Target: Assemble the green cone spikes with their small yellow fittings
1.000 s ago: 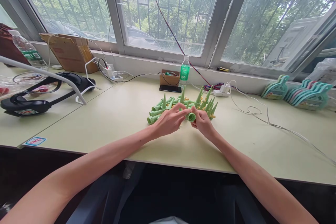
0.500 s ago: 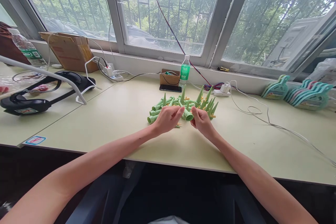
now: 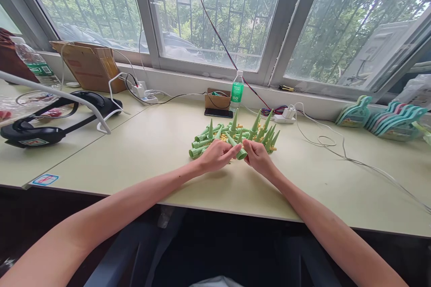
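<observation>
"Green tube (image 3: 241,154): where is it in the head view?"

"Between the person's 2 hands, just in front of the pile, with its open end tilted toward the camera."

"What is the left hand (image 3: 217,156) doing?"

"Its fingers are curled, and its thumb presses along the tube. It has hold of it, nearly closed."

"And the right hand (image 3: 259,157)?"

"Also curled, thumb up, right beside the tube's open end. I can't tell whether it grips the tube or something small; the fingertips are hidden."

"What makes up the pile?"

"More green tubes (image 3: 198,144) lie at its left, green cones (image 3: 254,126) point upward at its middle and right, and yellow pieces (image 3: 273,149) show among them, all on the pale table (image 3: 141,157)."

"Anything behind it?"

"A dark phone (image 3: 218,113) lies flat in front of a small cardboard box (image 3: 218,98), and a bottle with a green label (image 3: 237,91) stands upright just right of that box. Well off to the left lies a black headset (image 3: 37,133)."
</observation>
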